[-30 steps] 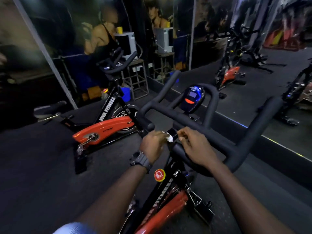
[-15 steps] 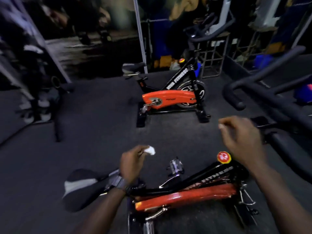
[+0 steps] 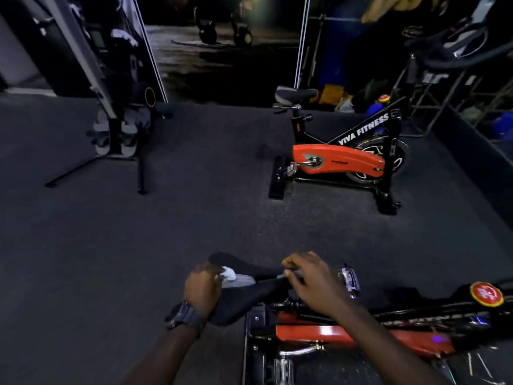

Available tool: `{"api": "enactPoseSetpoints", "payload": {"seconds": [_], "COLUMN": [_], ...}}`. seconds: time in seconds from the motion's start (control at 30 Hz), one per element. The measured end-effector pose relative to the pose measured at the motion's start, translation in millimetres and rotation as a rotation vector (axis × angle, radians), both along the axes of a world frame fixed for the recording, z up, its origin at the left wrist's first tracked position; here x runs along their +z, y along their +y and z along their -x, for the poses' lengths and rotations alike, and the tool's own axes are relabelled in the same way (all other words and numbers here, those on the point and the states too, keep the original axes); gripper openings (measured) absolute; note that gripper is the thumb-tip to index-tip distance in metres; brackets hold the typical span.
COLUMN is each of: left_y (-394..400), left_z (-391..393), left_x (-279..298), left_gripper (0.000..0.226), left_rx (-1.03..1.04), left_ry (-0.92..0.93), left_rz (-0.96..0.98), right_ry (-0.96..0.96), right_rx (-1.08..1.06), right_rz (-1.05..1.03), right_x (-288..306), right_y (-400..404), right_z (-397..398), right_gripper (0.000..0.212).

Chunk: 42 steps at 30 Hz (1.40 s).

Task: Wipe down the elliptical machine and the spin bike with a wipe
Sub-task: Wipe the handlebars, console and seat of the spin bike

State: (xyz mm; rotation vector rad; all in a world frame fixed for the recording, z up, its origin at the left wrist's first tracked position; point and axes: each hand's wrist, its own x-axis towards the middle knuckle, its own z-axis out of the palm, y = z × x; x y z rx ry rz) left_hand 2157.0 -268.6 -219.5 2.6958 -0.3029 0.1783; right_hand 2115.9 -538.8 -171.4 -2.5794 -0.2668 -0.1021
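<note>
Dark rubbery floor fills the gym. A white wipe is pinched by the left hand on the saddle at six o'clock; the right hand is curled over its nose. A second bike is parked at two o'clock.

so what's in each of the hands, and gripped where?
Left hand pinches a small white wipe at its near edge, on the near bike's saddle. Right hand rests at the saddle's narrow end; whether it grips anything cannot be told.
</note>
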Motion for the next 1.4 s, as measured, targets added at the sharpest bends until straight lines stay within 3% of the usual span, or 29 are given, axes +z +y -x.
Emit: {"api": "enactPoseSetpoints", "payload": {"seconds": [0.17, 0.27, 0.33, 0.4, 0.47, 0.53, 0.67, 0.8, 0.87, 0.93, 1.03, 1.23, 1.4], "left_y": [-22.9, -0.4, 8.6, -12.0, -38.7, -38.5, 3.1, -29.0, -63.5, -91.6, -106.1, -56.0, -159.5], "left_z": [9.9, -13.4, -26.1, -20.3, -6.6, -1.9, -35.2, -35.7, -23.8, -15.9, -33.0, -74.1, -39.0], "left_x": [-1.5, -5.8, -5.9, 7.0, 7.4, -3.4, -8.8, 10.7, 4.0, -8.4, -7.0, -3.4, -2.8], "left_gripper": [0.026, 0.021, 0.017, 0.01, 0.027, 0.026, 0.023, 0.017, 0.032, 0.05, 0.034, 0.023, 0.027], "left_rx": [-0.331, -0.18, -0.066, -0.181, -0.347, -0.441, -0.007, -0.145, -0.225, -0.201, -0.283, -0.354, -0.523], "left_ry": [-0.146, -0.067, -0.031, -0.107, -0.132, -0.084, 0.013, 0.12, 0.268, 0.319, 0.345, 0.436, 0.353], "left_rz": [0.024, 0.073, 0.057, 0.028, 0.005, -0.014, 0.025, 0.035, 0.02, 0.016, 0.049, -0.135, -0.084], "right_ry": [0.138, 0.143, 0.119, 0.088, 0.066, 0.061, 0.062, 0.081, 0.099, 0.15, 0.241, 0.416, 0.409], "right_rx": [0.034, 0.052, 0.067, 0.067, 0.08, 0.113, 0.179, 0.208, 0.129, -0.079, -0.293, -0.34, -0.435], "right_rz": [0.332, 0.408, 0.363, 0.302, 0.251, 0.199, 0.124, 0.058, -0.004, -0.107, -0.293, -0.447, -0.612], "right_x": [-39.5, -48.6, -51.9, -53.6, -54.7, -58.3, -67.8, -66.9, -64.9, -65.3, -69.4, -58.6, -65.5], "right_y": [44.3, 43.3, 38.3, 33.6, 28.8, 23.3, 9.8, 3.6, -0.8, -6.8, -14.6, -21.3, -26.3], "right_z": [-12.7, -14.1, -14.5, -15.1, -16.3, -17.4, -19.8, -23.1, -19.4, -10.8, -3.1, -6.3, 1.7], "right_gripper": [0.031, 0.036, 0.036, 0.034, 0.033, 0.035, 0.037, 0.043, 0.051, 0.063, 0.077, 0.091, 0.089]}}
